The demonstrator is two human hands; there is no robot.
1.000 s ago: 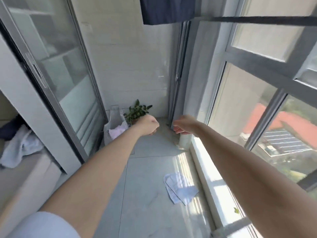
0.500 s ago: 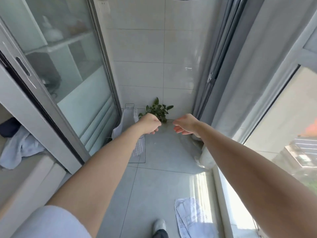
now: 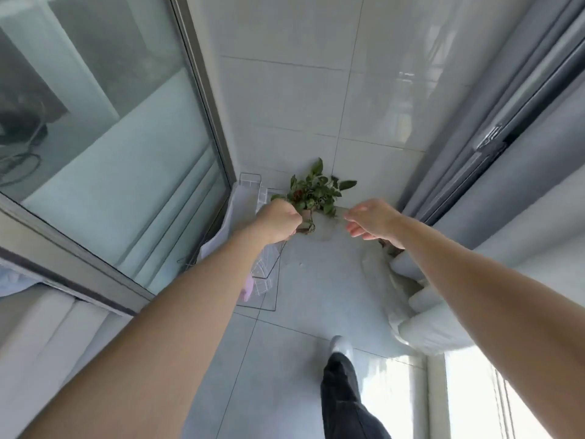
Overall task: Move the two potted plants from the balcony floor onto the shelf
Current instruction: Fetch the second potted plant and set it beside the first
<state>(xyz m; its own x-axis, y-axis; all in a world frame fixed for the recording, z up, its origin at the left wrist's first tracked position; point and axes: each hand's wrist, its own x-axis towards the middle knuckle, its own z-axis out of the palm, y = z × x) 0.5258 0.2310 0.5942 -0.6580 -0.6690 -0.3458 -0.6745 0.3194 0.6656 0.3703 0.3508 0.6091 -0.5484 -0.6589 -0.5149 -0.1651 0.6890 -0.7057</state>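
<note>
Our left hand [image 3: 278, 220] is curled into a loose fist, holding nothing we can see; our right hand [image 3: 373, 221] hangs half open and empty, fingers [image 3: 354, 229] drooping. Both bare arms stretch forward over smooth grey floor tiles [image 3: 316, 289]. A white wire rack [image 3: 264, 280] stands left. Beyond our hands, one leafy green potted plant [image 3: 313, 193] sits on the floor against the glossy tiled wall [image 3: 285, 90].

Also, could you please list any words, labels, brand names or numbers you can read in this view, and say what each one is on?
None: no text shows on the potted plant, the wire rack, the tiled wall or the glass sliding door.
</note>
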